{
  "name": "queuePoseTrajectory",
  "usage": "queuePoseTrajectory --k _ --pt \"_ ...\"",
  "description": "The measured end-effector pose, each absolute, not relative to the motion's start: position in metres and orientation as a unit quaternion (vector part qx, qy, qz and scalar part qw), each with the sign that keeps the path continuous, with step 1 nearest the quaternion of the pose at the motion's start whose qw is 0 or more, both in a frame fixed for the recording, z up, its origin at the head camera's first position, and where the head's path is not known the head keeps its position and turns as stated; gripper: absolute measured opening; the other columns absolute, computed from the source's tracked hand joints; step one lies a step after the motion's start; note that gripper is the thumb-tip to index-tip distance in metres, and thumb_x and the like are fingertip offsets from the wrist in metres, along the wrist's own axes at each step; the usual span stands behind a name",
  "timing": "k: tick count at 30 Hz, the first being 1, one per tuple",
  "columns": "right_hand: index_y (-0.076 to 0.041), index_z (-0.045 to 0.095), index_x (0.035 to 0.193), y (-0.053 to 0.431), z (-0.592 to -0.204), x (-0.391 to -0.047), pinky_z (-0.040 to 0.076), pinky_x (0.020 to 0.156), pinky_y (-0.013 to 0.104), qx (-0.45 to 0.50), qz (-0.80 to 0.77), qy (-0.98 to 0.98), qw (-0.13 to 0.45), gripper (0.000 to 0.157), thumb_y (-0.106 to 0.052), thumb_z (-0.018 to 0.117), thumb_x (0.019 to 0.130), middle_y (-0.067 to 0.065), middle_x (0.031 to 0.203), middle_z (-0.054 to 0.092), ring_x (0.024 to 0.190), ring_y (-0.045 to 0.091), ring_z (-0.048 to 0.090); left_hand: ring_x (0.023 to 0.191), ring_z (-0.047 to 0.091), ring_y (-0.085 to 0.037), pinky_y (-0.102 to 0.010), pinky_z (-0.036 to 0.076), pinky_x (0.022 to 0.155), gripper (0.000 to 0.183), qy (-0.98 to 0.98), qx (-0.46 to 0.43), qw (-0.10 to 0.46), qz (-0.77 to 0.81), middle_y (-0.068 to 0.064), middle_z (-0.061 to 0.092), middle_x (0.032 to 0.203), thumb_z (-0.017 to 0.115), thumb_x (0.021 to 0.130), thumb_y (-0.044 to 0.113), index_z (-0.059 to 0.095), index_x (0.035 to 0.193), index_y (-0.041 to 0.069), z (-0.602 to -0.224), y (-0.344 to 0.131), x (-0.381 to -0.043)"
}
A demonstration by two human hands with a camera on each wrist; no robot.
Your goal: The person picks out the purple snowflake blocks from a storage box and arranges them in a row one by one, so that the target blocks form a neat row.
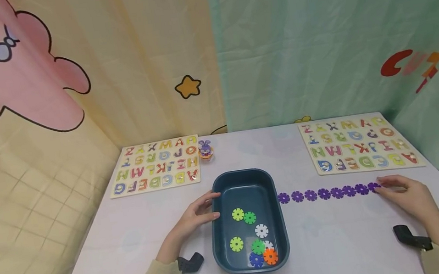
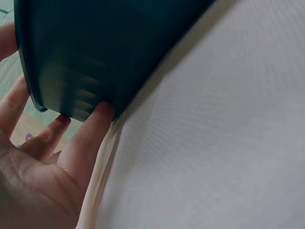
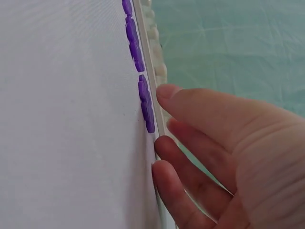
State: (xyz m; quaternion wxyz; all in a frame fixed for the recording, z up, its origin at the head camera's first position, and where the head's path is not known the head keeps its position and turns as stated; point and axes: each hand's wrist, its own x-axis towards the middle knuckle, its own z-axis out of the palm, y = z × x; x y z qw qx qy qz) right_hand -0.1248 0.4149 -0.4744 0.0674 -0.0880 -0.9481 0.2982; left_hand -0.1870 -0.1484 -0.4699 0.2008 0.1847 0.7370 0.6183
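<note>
A dark blue-green tray (image 1: 269, 186) holds several flower-shaped plastic discs, among them a yellow-green disc (image 1: 238, 214), a white disc (image 1: 261, 231) and an orange disc (image 1: 270, 256). At the tray's left side, my left hand (image 1: 194, 216) touches the rim and outer wall with spread fingers (image 2: 90, 129). Purple notched discs (image 1: 324, 193) lie in a straight row running right from the tray. My right hand (image 1: 408, 195) is at the row's far right end, its loosely bent fingers (image 3: 169, 179) right beside the last purple disc (image 3: 146, 102), nothing visibly gripped between them.
Two alphabet boards, a left board (image 1: 156, 166) and a right board (image 1: 359, 144), lie at the back of the white table (image 1: 341, 241). A small purple rabbit figure (image 1: 205, 150) stands beside the left board. Printed curtains (image 1: 149, 49) hang behind.
</note>
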Motion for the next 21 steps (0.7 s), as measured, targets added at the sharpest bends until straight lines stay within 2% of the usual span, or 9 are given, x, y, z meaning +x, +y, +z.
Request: queuePoseTrajectory --k 3,6,10,13,16,19,21 --pt "0.002 0.055 0.123 0.409 -0.468 -0.125 0.048 0.073 0.049 -0.096 0.295 -0.949 0.060 0.053 -0.040 0.058 0.092 0.028 0.119 0.056 0.101 0.045 0.053 0.137 0.023 -0.037 -0.053 0.025 0.108 0.058 0.738 0.190 0.198 0.617 -0.012 0.017 0.155 0.068 0.085 0.016 0.045 0.138 0.010 -0.469 -0.148 -0.186" --pt "0.002 0.052 0.126 0.397 -0.457 -0.126 0.045 0.076 0.058 -0.097 0.276 -0.955 0.048 0.055 -0.042 0.054 0.093 0.031 0.124 0.050 0.104 0.051 0.049 0.138 0.023 -0.036 -0.051 0.026 0.108 0.068 0.734 0.194 0.195 0.621 -0.010 0.019 0.155 0.069 0.085 0.015 0.036 0.144 0.017 -0.469 -0.148 -0.184" --pt "0.000 0.054 0.125 0.376 -0.443 -0.127 0.044 0.075 0.060 -0.051 0.248 -0.966 0.055 0.050 -0.038 0.056 0.093 0.031 0.125 0.049 0.104 0.050 0.048 0.138 0.024 -0.035 -0.051 0.031 0.105 0.080 0.739 0.192 0.193 0.616 -0.010 0.018 0.155 0.068 0.086 0.014 0.021 0.149 0.023 -0.467 -0.147 -0.182" --pt "-0.002 0.058 0.120 0.359 -0.437 -0.128 0.042 0.078 0.061 -0.005 0.233 -0.970 0.067 0.042 -0.033 0.060 0.092 0.030 0.121 0.052 0.103 0.048 0.050 0.135 0.031 -0.035 -0.051 0.036 0.102 0.080 0.764 0.188 0.186 0.589 -0.011 0.019 0.154 0.067 0.087 0.019 0.018 0.150 0.022 -0.461 -0.147 -0.180" --pt "-0.005 0.060 0.118 0.344 -0.431 -0.129 0.039 0.084 0.063 0.034 0.223 -0.972 0.068 0.038 -0.031 0.063 0.090 0.028 0.119 0.054 0.107 0.048 0.048 0.130 0.040 -0.031 -0.049 0.040 0.099 0.077 0.819 0.186 0.155 0.521 -0.008 0.027 0.152 0.067 0.087 0.033 0.022 0.149 0.022 -0.454 -0.147 -0.176" --pt "-0.005 0.060 0.118 0.331 -0.425 -0.129 0.036 0.090 0.064 0.076 0.212 -0.972 0.071 0.040 -0.032 0.065 0.089 0.026 0.122 0.055 0.113 0.048 0.046 0.133 0.037 -0.027 -0.051 0.037 0.101 0.076 0.891 0.204 0.099 0.393 -0.004 0.030 0.151 0.060 0.086 0.052 0.027 0.149 0.023 -0.447 -0.150 -0.172" --pt "-0.005 0.060 0.119 0.324 -0.422 -0.130 0.033 0.093 0.064 0.104 0.202 -0.971 0.079 0.047 -0.037 0.068 0.085 0.024 0.124 0.054 0.117 0.047 0.043 0.136 0.031 -0.027 -0.053 0.033 0.104 0.078 0.925 0.226 0.056 0.299 -0.004 0.026 0.153 0.053 0.084 0.063 0.029 0.148 0.025 -0.444 -0.154 -0.171"
